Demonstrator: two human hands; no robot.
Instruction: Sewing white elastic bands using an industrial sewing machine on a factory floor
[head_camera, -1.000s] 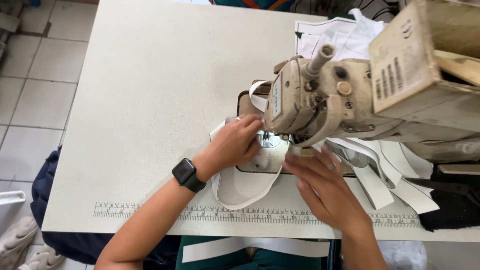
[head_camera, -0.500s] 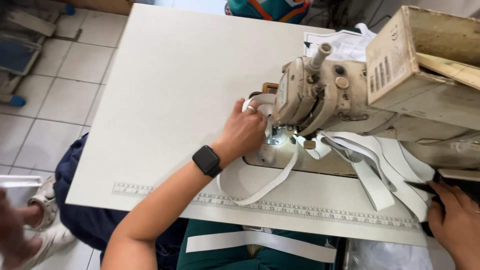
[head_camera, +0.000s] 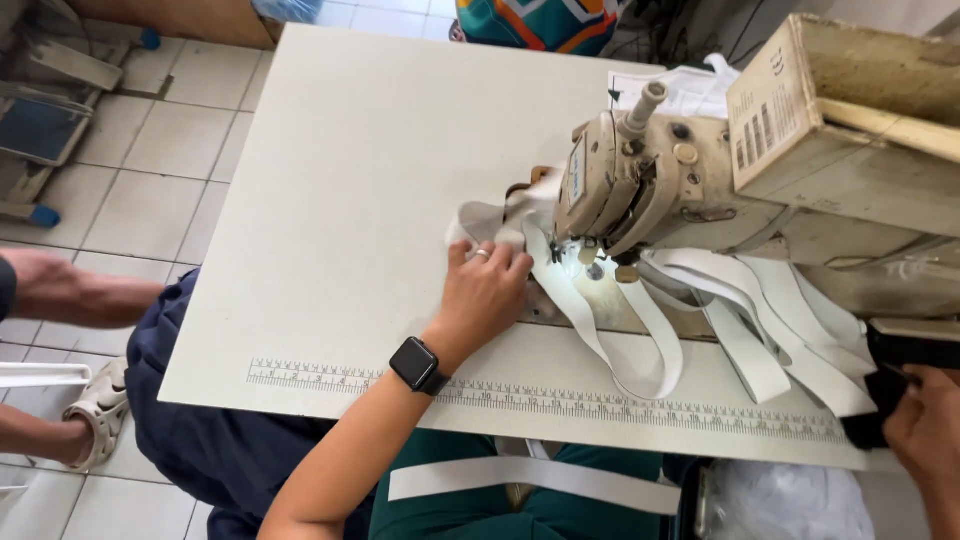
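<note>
White webbing strap (head_camera: 585, 320) lies under the flat, spread left hand (head_camera: 487, 290), pinned to the table (head_camera: 330, 200) beside the sewing machine (head_camera: 640, 185); the right hand (head_camera: 925, 430) grips dark cloth at the right edge. Feeding looks underway, calling for steady guiding. Its long axis runs from the needle toward the near-right, then loops back.
</note>
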